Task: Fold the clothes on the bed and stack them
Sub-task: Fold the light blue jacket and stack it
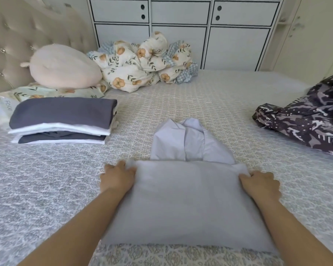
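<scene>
near the bed's point(219, 96) front edge we pinched the pale lilac cotton shirt point(185, 198) by its folded corners, left hand point(118, 177) and right hand point(261, 184) clamped there; thin, limp and light, we judged, best carried from both corners.

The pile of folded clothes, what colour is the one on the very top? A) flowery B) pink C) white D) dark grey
D: the folded stack on the bed has a dark grey garment on top, with white layers showing under it, while both hands, left hand and right hand, grip the pale blue shirt.
</scene>
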